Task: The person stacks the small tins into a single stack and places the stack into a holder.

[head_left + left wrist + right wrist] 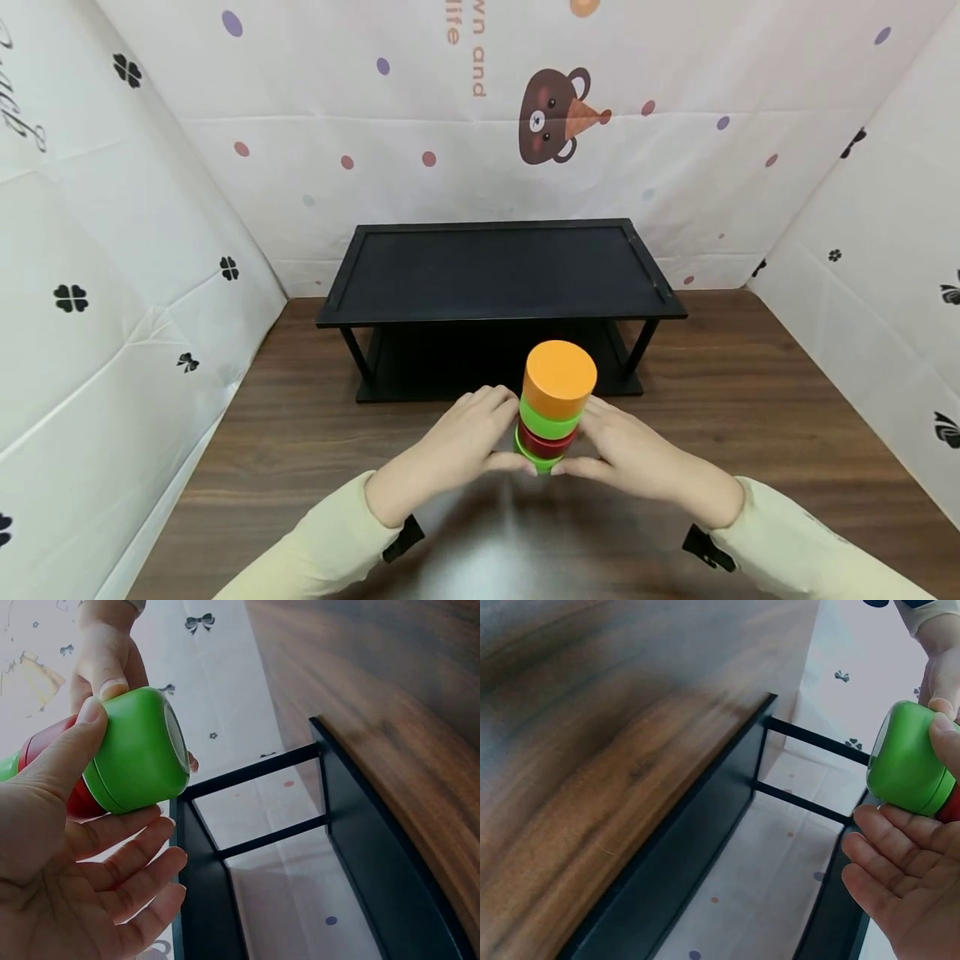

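Observation:
A stack of round cup-like pieces [558,379] rises between my two hands, orange on top, then green, dark red and green at the bottom. My left hand [468,433] holds its lower left side with thumb and index finger; the other fingers spread away from it. On the opposite side my right hand [637,454] grips the same lower part likewise. In the left wrist view the bottom green piece [139,754] shows a pale disc on its underside, clear of the table. The right wrist view shows that green piece [907,757] between thumb and index finger.
A black two-level rack [495,271] stands behind the stack, its lower shelf [450,358] close to the fingertips. Beneath is a brown wood-grain table [262,508]. White printed cloth [315,133] walls the back and both sides.

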`<state>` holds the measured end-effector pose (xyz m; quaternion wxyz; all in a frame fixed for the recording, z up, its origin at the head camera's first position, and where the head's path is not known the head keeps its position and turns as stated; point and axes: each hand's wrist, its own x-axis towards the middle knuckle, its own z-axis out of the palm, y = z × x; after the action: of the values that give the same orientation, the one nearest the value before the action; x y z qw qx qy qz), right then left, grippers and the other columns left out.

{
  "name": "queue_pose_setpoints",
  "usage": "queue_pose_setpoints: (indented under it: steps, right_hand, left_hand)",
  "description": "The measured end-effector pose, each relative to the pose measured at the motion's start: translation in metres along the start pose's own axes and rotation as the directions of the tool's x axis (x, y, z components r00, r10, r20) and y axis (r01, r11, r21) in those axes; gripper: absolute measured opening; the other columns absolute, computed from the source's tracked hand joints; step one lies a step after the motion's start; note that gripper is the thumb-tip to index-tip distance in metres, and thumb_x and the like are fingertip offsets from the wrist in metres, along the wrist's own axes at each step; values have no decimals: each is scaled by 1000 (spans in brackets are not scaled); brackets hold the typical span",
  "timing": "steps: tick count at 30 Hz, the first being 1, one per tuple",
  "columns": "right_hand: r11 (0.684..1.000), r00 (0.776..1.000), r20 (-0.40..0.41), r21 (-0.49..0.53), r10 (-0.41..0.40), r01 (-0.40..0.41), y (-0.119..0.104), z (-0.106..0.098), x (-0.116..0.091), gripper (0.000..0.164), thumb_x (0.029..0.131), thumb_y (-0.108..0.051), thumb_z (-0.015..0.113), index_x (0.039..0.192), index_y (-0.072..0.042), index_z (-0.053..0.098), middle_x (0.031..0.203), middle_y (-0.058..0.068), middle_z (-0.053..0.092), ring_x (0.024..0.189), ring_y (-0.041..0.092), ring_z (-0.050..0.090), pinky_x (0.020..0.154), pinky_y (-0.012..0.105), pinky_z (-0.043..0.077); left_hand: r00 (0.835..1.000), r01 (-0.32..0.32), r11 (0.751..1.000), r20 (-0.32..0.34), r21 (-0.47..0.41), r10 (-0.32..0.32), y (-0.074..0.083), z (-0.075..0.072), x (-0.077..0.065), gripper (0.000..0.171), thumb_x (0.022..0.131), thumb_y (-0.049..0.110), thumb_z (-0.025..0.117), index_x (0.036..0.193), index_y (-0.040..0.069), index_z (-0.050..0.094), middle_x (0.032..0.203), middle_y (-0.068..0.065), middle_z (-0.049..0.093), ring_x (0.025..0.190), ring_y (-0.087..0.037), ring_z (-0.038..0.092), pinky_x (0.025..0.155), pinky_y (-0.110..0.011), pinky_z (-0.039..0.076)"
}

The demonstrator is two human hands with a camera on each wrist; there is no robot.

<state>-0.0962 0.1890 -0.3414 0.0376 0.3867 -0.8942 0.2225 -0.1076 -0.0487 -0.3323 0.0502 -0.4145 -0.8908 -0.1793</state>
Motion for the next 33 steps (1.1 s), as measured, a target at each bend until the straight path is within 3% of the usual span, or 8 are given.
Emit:
queue_pose_setpoints:
  steps: [5,14,33]
  right_hand:
    - [1000,999,-26,-14,-19,19,0,-4,4,49,82,-40,72,123,-18,55,120,-11,57,113,12,51,91,38,48]
    - [1000,999,40,29,-4,3,-4,-15,18,49,84,-38,71,126,-19,53,123,-11,56,116,12,50,96,38,46]
    - [1000,999,39,31,-4,3,-4,-36,35,50,82,-38,72,124,-17,55,120,-10,57,114,13,51,94,38,47]
  left_hand:
    - [1000,-2,1000,-10,4,2,-2,-5,1,60,76,50,71,118,9,59,110,-2,59,96,-16,55,82,-32,48]
    - [1000,13,999,-19,-30,-14,-7,-14,3,60,75,48,73,118,8,59,110,-3,59,99,-17,55,84,-34,48]
    - [1000,13,999,-21,-43,-14,-13,-37,16,59,74,45,75,118,7,59,112,-5,61,101,-18,56,85,-35,48]
